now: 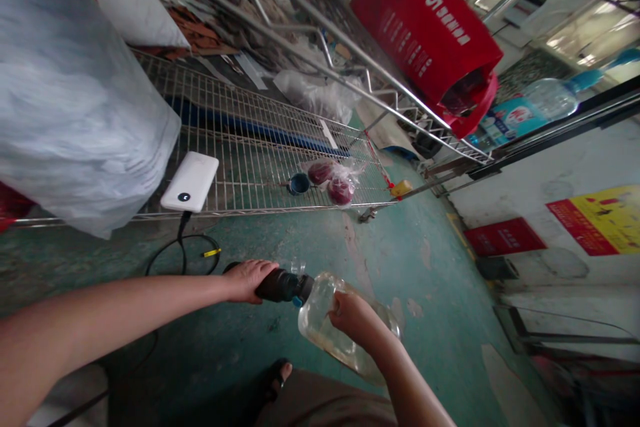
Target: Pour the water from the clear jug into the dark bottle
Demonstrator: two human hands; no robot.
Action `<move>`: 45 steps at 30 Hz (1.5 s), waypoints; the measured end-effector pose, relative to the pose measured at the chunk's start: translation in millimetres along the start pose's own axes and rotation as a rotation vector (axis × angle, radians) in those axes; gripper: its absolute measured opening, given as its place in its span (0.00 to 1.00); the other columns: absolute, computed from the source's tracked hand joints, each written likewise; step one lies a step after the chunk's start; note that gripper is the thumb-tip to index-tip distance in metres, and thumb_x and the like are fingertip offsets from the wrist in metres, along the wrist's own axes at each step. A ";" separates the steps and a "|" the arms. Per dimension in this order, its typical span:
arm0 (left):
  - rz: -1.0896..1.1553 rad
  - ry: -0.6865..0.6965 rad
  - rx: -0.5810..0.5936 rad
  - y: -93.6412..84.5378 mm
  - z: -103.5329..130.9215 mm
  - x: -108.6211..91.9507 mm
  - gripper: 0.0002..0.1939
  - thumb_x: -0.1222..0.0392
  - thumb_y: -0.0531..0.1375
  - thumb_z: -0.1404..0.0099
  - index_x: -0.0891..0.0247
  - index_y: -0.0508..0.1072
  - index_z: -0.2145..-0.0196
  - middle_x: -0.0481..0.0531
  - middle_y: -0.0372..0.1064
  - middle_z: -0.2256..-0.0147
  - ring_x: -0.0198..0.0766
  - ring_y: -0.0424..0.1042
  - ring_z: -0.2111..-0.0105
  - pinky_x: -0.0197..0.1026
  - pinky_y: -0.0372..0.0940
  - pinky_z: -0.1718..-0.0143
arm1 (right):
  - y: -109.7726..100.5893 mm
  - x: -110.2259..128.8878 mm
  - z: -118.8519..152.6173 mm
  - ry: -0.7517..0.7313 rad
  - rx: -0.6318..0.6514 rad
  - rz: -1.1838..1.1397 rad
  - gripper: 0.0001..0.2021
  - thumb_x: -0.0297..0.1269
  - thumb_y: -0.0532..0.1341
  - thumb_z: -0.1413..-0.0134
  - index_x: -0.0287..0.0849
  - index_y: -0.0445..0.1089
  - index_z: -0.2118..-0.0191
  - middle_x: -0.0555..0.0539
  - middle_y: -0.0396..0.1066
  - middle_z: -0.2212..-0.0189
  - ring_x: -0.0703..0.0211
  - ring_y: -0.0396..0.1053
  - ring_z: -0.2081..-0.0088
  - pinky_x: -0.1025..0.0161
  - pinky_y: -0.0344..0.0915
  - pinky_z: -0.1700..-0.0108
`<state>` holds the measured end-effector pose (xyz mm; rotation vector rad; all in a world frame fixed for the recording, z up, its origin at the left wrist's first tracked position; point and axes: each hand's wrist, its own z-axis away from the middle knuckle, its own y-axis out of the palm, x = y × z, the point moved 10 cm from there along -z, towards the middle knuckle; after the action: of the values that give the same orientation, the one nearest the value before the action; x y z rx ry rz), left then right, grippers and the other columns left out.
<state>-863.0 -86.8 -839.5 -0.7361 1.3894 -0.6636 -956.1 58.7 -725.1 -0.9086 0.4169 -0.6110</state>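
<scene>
The left hand [249,278] is wrapped around a dark cylindrical container [281,285], fingers curled over its top, the bare forearm stretching in from the lower left edge. The right hand [353,315] is closed on the shoulder of a large clear plastic bottle [345,337], tilted so that its blue-ringed neck meets the mouth of the dark container; the right forearm rises from the lower middle of the view. The bottle holds a little pale liquid, though whether any is flowing is hard to tell at this angle. Both things hang above a worn green floor [400,267], with one sandalled foot [279,373] below them.

Beyond the hands stands a wire shelf [250,140]. On it lie one white power bank [191,181] with a black cable trailing down, one small blue cup [299,183], and one clear bag holding two dark red fruits [331,181]. A big pale sack [70,100] sits at the shelf's left end. One red bag [425,33] hangs at the upper right, beside one blue-capped water bottle [545,101].
</scene>
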 end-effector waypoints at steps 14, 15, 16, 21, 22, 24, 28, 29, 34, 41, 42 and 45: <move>-0.007 0.004 -0.021 -3.0 3.0 0.0 0.42 0.57 0.66 0.59 0.60 0.54 0.47 0.57 0.59 0.49 0.49 0.60 0.50 0.48 0.56 0.48 | -6.0 8.7 3.6 -0.029 -0.010 0.025 0.06 0.33 0.56 0.56 0.38 0.68 0.70 0.42 0.73 0.73 0.59 0.68 0.71 0.65 0.46 0.75; -0.007 0.003 -0.020 -3.2 3.5 0.0 0.42 0.58 0.66 0.60 0.60 0.54 0.47 0.57 0.59 0.49 0.49 0.60 0.50 0.48 0.56 0.48 | -6.1 8.7 3.8 -0.029 -0.011 0.027 0.07 0.34 0.56 0.56 0.38 0.68 0.70 0.42 0.73 0.73 0.59 0.68 0.71 0.65 0.46 0.75; -0.007 0.002 -0.019 -3.6 4.1 -0.1 0.42 0.58 0.66 0.60 0.60 0.54 0.47 0.57 0.59 0.49 0.49 0.60 0.50 0.47 0.56 0.48 | -6.3 8.6 4.0 -0.027 -0.013 0.031 0.07 0.34 0.56 0.56 0.38 0.67 0.70 0.41 0.73 0.73 0.59 0.68 0.71 0.65 0.47 0.75; -0.010 0.000 -0.012 -4.9 6.6 -1.5 0.42 0.58 0.65 0.59 0.61 0.53 0.47 0.57 0.58 0.49 0.49 0.60 0.50 0.48 0.56 0.48 | -5.2 7.0 4.3 -0.029 -0.017 0.035 0.07 0.34 0.55 0.56 0.39 0.67 0.70 0.42 0.73 0.72 0.59 0.69 0.71 0.65 0.47 0.76; -0.011 -0.001 -0.011 -4.8 6.9 -1.5 0.42 0.58 0.65 0.59 0.62 0.53 0.47 0.58 0.58 0.49 0.49 0.60 0.50 0.48 0.56 0.48 | -4.8 6.8 4.3 -0.033 -0.016 0.035 0.07 0.34 0.55 0.56 0.39 0.67 0.70 0.42 0.73 0.72 0.59 0.69 0.71 0.65 0.47 0.76; -0.011 -0.004 -0.012 -4.6 7.2 -1.1 0.42 0.59 0.65 0.59 0.62 0.53 0.47 0.58 0.58 0.48 0.49 0.59 0.49 0.48 0.56 0.48 | -3.9 6.0 4.3 -0.034 -0.013 0.039 0.06 0.34 0.56 0.56 0.39 0.67 0.70 0.42 0.73 0.73 0.59 0.69 0.72 0.65 0.47 0.76; -0.011 -0.013 -0.012 -3.9 7.2 -0.5 0.42 0.59 0.65 0.59 0.61 0.53 0.47 0.58 0.58 0.48 0.50 0.59 0.49 0.49 0.56 0.48 | -4.3 5.6 5.8 -0.032 -0.015 0.052 0.07 0.35 0.56 0.56 0.39 0.68 0.69 0.41 0.73 0.71 0.58 0.70 0.70 0.65 0.49 0.75; -0.011 -0.016 -0.009 -3.7 7.3 -0.6 0.42 0.59 0.65 0.59 0.61 0.53 0.47 0.58 0.58 0.48 0.50 0.59 0.49 0.49 0.56 0.48 | -4.5 5.8 6.2 -0.032 -0.016 0.055 0.07 0.35 0.56 0.56 0.39 0.68 0.69 0.41 0.73 0.71 0.57 0.70 0.69 0.64 0.49 0.74; -0.007 -0.034 0.004 -2.9 7.8 -1.1 0.43 0.60 0.65 0.60 0.61 0.53 0.47 0.59 0.58 0.48 0.51 0.60 0.49 0.50 0.57 0.49 | -2.9 4.7 6.5 -0.023 0.000 0.066 0.08 0.34 0.55 0.55 0.38 0.68 0.68 0.41 0.74 0.70 0.56 0.71 0.68 0.64 0.50 0.74; 0.006 -0.035 0.006 -0.3 7.9 0.0 0.42 0.59 0.65 0.60 0.61 0.53 0.47 0.58 0.58 0.48 0.49 0.59 0.49 0.48 0.56 0.48 | -2.0 4.1 6.2 -0.019 0.018 0.066 0.08 0.34 0.55 0.54 0.39 0.68 0.68 0.42 0.74 0.70 0.57 0.70 0.68 0.65 0.51 0.74; 0.007 -0.037 0.005 0.3 8.0 0.5 0.42 0.59 0.65 0.59 0.61 0.53 0.47 0.58 0.58 0.48 0.49 0.59 0.49 0.48 0.56 0.48 | -2.5 4.1 6.4 -0.018 0.017 0.065 0.08 0.35 0.55 0.54 0.39 0.68 0.68 0.42 0.73 0.70 0.57 0.70 0.68 0.65 0.51 0.74; 0.010 -0.044 0.004 1.3 8.4 1.7 0.42 0.59 0.65 0.59 0.61 0.53 0.47 0.58 0.58 0.48 0.50 0.59 0.49 0.49 0.56 0.48 | -3.3 2.9 6.4 -0.011 0.015 0.061 0.08 0.35 0.55 0.54 0.38 0.68 0.68 0.41 0.73 0.70 0.57 0.70 0.68 0.64 0.50 0.74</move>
<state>-854.5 -86.8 -841.3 -0.7369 1.3501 -0.6385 -951.3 59.1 -719.1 -0.8815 0.4284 -0.5525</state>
